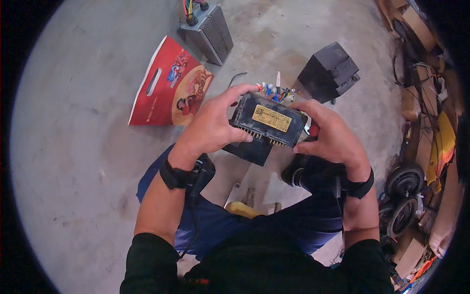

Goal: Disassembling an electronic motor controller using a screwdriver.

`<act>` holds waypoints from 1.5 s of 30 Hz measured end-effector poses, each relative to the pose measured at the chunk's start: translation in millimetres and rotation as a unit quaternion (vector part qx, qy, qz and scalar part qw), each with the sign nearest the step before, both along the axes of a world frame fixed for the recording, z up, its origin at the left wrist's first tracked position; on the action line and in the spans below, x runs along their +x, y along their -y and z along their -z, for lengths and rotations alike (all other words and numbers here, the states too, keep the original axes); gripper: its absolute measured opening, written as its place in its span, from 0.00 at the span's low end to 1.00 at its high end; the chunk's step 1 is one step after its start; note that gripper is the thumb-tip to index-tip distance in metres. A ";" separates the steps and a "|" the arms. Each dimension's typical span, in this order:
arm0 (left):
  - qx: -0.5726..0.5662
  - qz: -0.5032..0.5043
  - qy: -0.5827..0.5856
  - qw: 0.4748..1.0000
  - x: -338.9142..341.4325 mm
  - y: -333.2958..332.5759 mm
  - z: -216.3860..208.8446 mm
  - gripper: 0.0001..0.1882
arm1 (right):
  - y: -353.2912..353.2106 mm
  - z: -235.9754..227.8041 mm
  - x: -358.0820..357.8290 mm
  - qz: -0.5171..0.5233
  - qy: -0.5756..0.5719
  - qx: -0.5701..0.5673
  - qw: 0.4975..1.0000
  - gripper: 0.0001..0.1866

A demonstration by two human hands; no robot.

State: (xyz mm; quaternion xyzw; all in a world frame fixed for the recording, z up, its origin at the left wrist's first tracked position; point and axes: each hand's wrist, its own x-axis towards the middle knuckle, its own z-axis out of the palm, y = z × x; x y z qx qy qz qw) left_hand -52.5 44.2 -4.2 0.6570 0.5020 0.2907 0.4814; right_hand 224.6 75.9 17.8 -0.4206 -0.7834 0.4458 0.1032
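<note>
Between my two hands is a black rectangular electronic module point(269, 119) with a yellow label on its upper face and a row of brass-coloured pins along the near edge. My left hand point(211, 120) grips its left end, thumb near the pins and fingers at the far edge. The other end is held by my right hand point(334, 131), thumb low by the near corner. Under the module shows part of a flat black panel point(253, 153). Behind it lie small coloured wire connectors point(275, 93) and a pointed blade point(278, 81), partly hidden by the module.
A red paper bag point(161, 98) is on the floor at left. Beyond it stands a finned grey metal box point(210, 39) with coloured wires. A black box point(329, 71) sits at far right. Cardboard point(418, 27), wheels point(405, 180) and cables line the right side.
</note>
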 end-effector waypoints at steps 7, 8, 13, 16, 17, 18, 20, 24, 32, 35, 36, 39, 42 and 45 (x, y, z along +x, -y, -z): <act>-0.005 0.000 0.002 1.000 -2.1 2.1 5.4 0.49 | 0.8 -2.3 3.0 0.033 -0.068 -0.011 0.997 0.21; -0.005 0.003 0.005 1.000 -2.5 1.8 6.0 0.50 | 1.5 4.9 1.0 0.063 -0.101 0.015 0.993 0.15; -0.013 0.015 0.031 0.999 -2.3 0.8 4.8 0.52 | 1.2 11.5 -7.1 0.089 -0.149 0.113 0.978 0.05; -0.027 0.010 0.034 0.999 -5.5 0.9 7.6 0.54 | 2.3 9.0 -12.1 0.082 -0.136 0.141 0.977 0.03; -0.030 0.011 0.034 0.999 -6.2 0.8 8.7 0.55 | 3.0 8.8 -12.2 0.101 -0.146 0.135 0.975 0.03; -0.029 0.011 0.035 0.999 -5.5 0.1 8.6 0.55 | 3.3 8.6 -12.4 0.121 -0.156 0.129 0.972 0.03; -0.029 0.013 0.036 0.999 -3.5 -1.3 8.2 0.57 | 0.6 10.4 -6.1 0.139 -0.157 0.137 0.968 0.03; -0.020 0.025 0.015 0.999 -7.8 -2.9 11.4 0.58 | -8.8 8.5 8.1 0.232 -0.182 0.064 0.953 0.06; -0.006 -0.038 0.132 0.990 -7.4 -10.6 12.7 0.51 | -20.3 15.4 10.5 0.329 -0.197 -0.017 0.924 0.09; 0.023 -0.048 0.146 0.988 -3.0 -13.4 12.3 0.43 | -23.5 23.0 7.9 0.311 -0.208 -0.036 0.927 0.09; 0.025 -0.064 0.161 0.985 -0.4 -12.7 12.6 0.41 | -23.0 25.1 5.8 0.297 -0.213 -0.037 0.930 0.09; 0.081 -0.070 0.200 0.974 7.2 -14.7 15.5 0.33 | -22.4 16.7 1.3 0.265 -0.196 -0.057 0.942 0.09; 0.126 -0.022 0.094 0.987 3.6 -17.3 7.2 0.26 | -19.6 2.4 -2.7 0.268 -0.175 -0.112 0.941 0.09; 0.155 -0.050 0.148 0.976 11.5 -18.0 12.9 0.21 | -23.6 16.3 0.3 0.254 -0.240 -0.149 0.925 0.10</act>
